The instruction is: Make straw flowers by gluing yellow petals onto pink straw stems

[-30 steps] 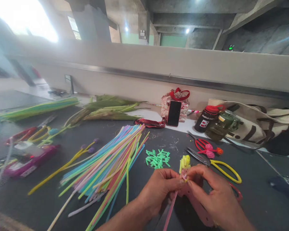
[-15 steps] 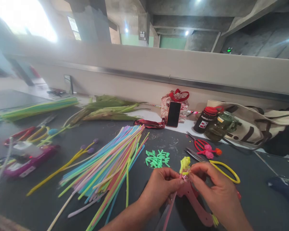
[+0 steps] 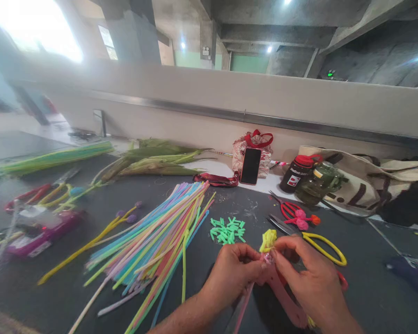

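Observation:
A small bundle of short yellow fuzzy pipe-cleaner pieces (image 3: 268, 240) stands up between my two hands. My left hand (image 3: 231, 269) is closed in a pinch at the bundle's base. From those fingers a pale pink strip (image 3: 244, 304) runs down. My right hand (image 3: 313, 276) is closed too, thumb and fingertips pinching the base from the other side. Just under the fingertips is a pink-handled tool (image 3: 287, 301); its metal end is mostly hidden, so its kind is unclear. Short green cut pieces (image 3: 228, 230) lie in a pile beyond my left hand.
A large fan of coloured pipe cleaners (image 3: 156, 232) lies left of my hands. Yellow-handled scissors (image 3: 325, 246) and red-handled scissors (image 3: 288, 211) lie at right. Behind stand a phone (image 3: 251, 166), a black bottle (image 3: 295, 174) and a green jug (image 3: 313, 185). A purple glue gun-like device (image 3: 45, 234) is far left.
The yellow bundle leans slightly further right, and my right fingertips have shifted a little against its base. My left hand stays almost where it was.

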